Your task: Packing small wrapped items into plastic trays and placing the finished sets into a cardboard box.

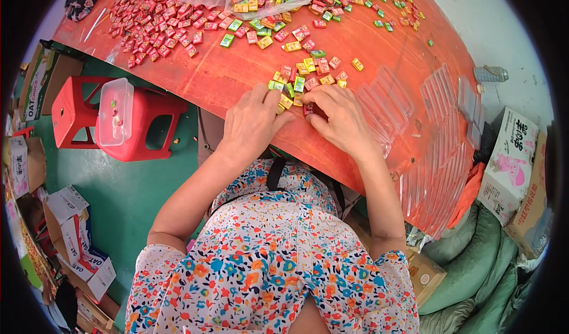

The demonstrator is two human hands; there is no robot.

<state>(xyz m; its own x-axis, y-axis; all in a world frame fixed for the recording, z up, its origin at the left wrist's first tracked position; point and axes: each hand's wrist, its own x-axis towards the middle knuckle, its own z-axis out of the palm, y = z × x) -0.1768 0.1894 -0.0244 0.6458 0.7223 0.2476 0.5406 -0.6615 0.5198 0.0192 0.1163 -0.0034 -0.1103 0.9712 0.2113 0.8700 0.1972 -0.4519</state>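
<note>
My left hand (252,120) bends over the near table edge, its thumb and forefinger closed about a small yellow box (285,101). Close beside it, my right hand (339,119) pinches a small dark red box (307,109) between thumb and fingers. Just beyond my fingertips lies a loose cluster of small red, yellow and green boxes, among them a green box (299,84) and a red box (322,67). My fingers partly hide the nearest ones.
The red table (237,73) bears a large heap of red boxes (160,26) and mixed boxes around clear plastic bags (284,5). Clear plastic trays (438,150) lie at right. Left are red stools (139,120) with a clear container (115,112); cartons (507,165) stand right.
</note>
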